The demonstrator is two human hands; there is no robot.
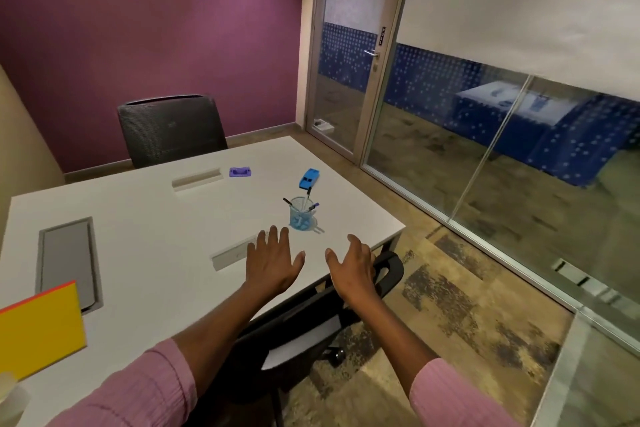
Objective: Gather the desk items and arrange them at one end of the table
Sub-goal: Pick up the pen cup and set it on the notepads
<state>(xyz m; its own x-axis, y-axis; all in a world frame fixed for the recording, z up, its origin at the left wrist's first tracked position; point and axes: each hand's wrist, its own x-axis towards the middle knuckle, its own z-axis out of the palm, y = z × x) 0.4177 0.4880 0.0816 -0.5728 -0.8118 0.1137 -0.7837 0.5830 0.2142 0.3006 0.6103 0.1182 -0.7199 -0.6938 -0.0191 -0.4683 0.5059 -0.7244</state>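
Observation:
A clear blue-tinted pen cup [302, 217] holding a few pens stands on the white table [156, 229] near its right edge. Behind it lies a blue stapler [308, 178], and farther back a small purple item [240, 172]. A yellow notebook [40, 328] with an orange edge lies at the near left. My left hand [272, 262] hovers open, palm down, just in front of the cup. Beside it, my right hand [356, 269] is open over the table's near right edge. Neither hand touches an item.
A black chair [311, 315] is tucked under the table below my hands, and another black chair [171, 128] stands at the far side. A grey cable hatch [67, 262] and two cable slots sit in the tabletop. Glass partition and door on the right.

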